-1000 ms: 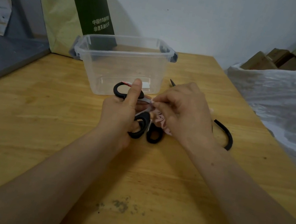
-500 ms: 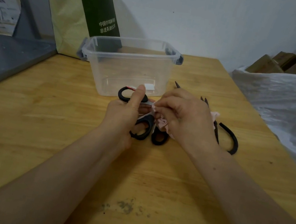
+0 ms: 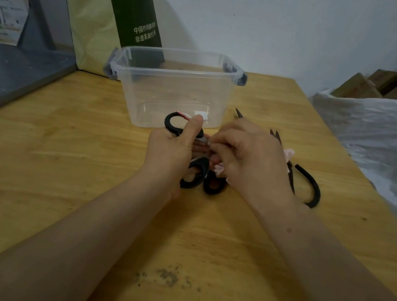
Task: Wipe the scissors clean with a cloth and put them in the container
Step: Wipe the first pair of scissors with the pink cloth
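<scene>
Left hand: the left hand [image 3: 174, 152] sits mid-frame, fingers curled round the scissors [image 3: 167, 123], thumb up along one handle.
Right hand: the right hand [image 3: 250, 158], just right of the left, has curled fingers pinching the pink cloth [image 3: 289, 154] against the scissors' metal between the two hands.
Scissors: black-handled, held just above the table [image 3: 88, 159], directly below the container [image 3: 174, 95] in the frame; one loop sits above the thumb, another below the fingers.
Cloth: it shows under the right fingers and behind the knuckles.
Container: clear plastic, open-topped, upper centre, apart from the hands.
Second scissors [image 3: 317, 190]: lying on the table, partly hidden by the right hand.
Bag [image 3: 88, 18]: green and yellow, upper left, behind the container.
Sheet [image 3: 387, 140]: plastic, right edge.
</scene>
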{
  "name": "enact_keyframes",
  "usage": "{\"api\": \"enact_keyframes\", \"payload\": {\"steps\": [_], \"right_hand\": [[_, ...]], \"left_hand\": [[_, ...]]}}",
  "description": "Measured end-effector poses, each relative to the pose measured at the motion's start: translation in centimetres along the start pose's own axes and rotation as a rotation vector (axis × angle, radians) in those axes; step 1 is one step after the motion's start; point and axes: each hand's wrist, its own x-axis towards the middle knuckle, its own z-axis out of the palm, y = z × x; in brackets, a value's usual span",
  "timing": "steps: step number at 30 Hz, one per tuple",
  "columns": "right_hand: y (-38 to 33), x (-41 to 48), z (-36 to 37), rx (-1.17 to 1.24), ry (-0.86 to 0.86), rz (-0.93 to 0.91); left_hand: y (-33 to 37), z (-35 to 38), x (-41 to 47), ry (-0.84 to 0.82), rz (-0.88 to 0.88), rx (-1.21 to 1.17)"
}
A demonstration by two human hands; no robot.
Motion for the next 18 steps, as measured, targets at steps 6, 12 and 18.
{"api": "enact_keyframes", "payload": {"steps": [6,12,18], "right_hand": [[0.3,0.3,-0.1,0.082,0.014,0.053],[-0.7,0.1,0.1,0.02,-0.084,-0.019],[-0.2,0.5,-0.4,-0.139,-0.011,0.121]], "left_hand": [[0.0,0.0,0.2,-0.012,-0.009,-0.007],[0.0,-0.2,0.3,0.02,-0.004,0.011],[-0.1,0.2,0.3,0.004,0.002,0.008]]}}
